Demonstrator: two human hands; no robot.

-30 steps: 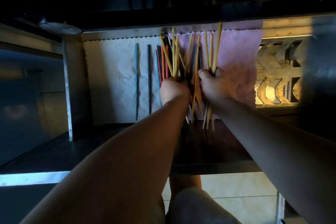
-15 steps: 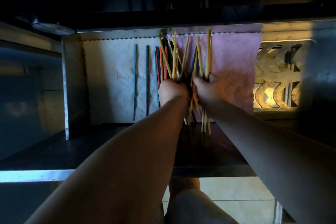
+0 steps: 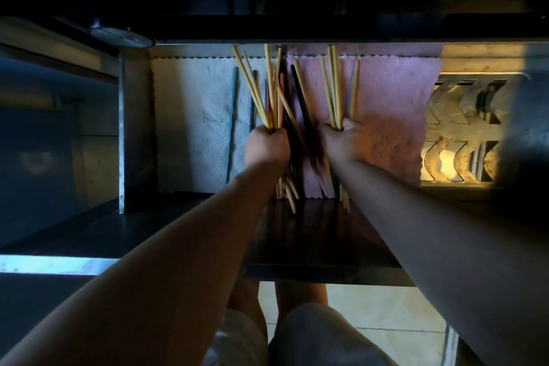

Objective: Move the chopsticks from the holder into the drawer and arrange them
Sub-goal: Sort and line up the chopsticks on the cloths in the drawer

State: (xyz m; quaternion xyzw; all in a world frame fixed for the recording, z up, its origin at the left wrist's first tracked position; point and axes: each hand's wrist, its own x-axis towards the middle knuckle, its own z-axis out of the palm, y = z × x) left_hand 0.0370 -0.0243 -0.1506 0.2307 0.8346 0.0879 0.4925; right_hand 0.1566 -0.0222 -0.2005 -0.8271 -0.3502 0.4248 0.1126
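Head view: sorting over the open drawer (image 3: 121,128), a fistful on each side.
Clenches fanned yellow chopsticks (image 3: 255,92) in the left hand (image 3: 267,145) above the white liner (image 3: 193,128) and a tighter yellow bunch (image 3: 334,89) in the right hand (image 3: 341,140) above the pink liner (image 3: 392,116). Keeps long axes running front edge to back edge. Leaves dark chopsticks (image 3: 303,104) between the fists, held or loose impossible to tell. Probably calls for laying each fistful parallel to the blue chopsticks (image 3: 232,116).

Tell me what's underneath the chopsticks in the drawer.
A white mat lies under the blue chopsticks, a pink mat under the yellow chopsticks in the right hand. The left hand and its bundle hide where the mats meet.
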